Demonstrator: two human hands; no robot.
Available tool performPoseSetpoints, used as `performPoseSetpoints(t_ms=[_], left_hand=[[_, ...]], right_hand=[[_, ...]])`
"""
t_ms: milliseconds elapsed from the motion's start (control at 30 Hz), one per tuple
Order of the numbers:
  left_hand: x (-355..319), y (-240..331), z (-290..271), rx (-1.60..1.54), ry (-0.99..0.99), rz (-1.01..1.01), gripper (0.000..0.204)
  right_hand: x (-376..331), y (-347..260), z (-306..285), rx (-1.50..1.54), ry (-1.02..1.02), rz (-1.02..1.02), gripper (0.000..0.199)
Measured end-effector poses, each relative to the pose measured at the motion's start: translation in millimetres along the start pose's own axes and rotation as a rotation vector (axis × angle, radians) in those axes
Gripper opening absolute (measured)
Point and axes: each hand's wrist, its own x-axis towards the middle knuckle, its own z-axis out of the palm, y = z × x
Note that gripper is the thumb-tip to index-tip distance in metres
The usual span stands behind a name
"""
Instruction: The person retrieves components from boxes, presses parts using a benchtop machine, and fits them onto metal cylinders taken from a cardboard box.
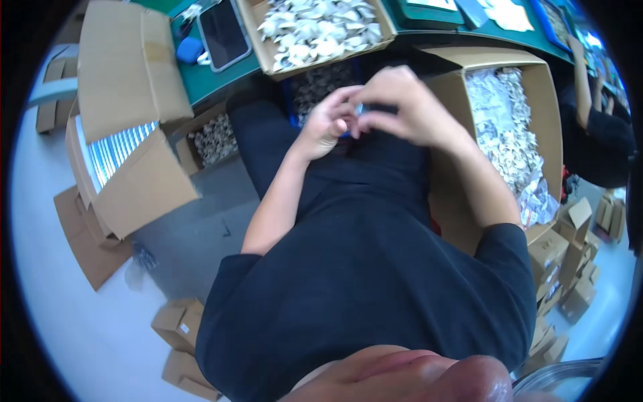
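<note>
**Hands working a small piece over the lap**

A small blue piece [359, 109], mostly hidden, sits pinched between both hands. The left hand [328, 120] and right hand [402, 100] curl closed around it. Likely mid-assembly; next needs steady fingertip alignment. A box [268, 40] of white parts lies ahead.

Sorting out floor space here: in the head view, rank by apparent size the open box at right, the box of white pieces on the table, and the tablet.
1. Open box at right
2. Box of white pieces
3. Tablet
</note>
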Motion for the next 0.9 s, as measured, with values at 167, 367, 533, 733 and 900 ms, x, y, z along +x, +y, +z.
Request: performPoseSetpoints(t_ms=[167,367,533,733,900], left_hand=[[-68.7,-23.8,-78.4,0.872,0.874,0.234,0.022],[-196.4,-75.2,-182.0,1.160,1.171,0.104,0.029],[-157.2,-81.2,-232.4,0.790,1.112,-0.054,0.050],[-153.8,-57.9,-242.1,0.942,1.111,-0.215,0.057],[-148.0,-55.0,-257.9,0.863,1.218,-0.246,0.059]], right_hand=[[-12.3,72.8,-82.8,-0.284,0.431,0.515,0.022],[-13.1,154.2,-96.4,-0.512,0.482,0.633,0.029],[4.6,160.7,-110.4,-0.409,0.368,0.578,0.026],[43.6,150.9,-127.2,-0.276,0.214,0.491,0.024],[29.6,130.2,-135.9,-0.206,0.211,0.478,0.023]])
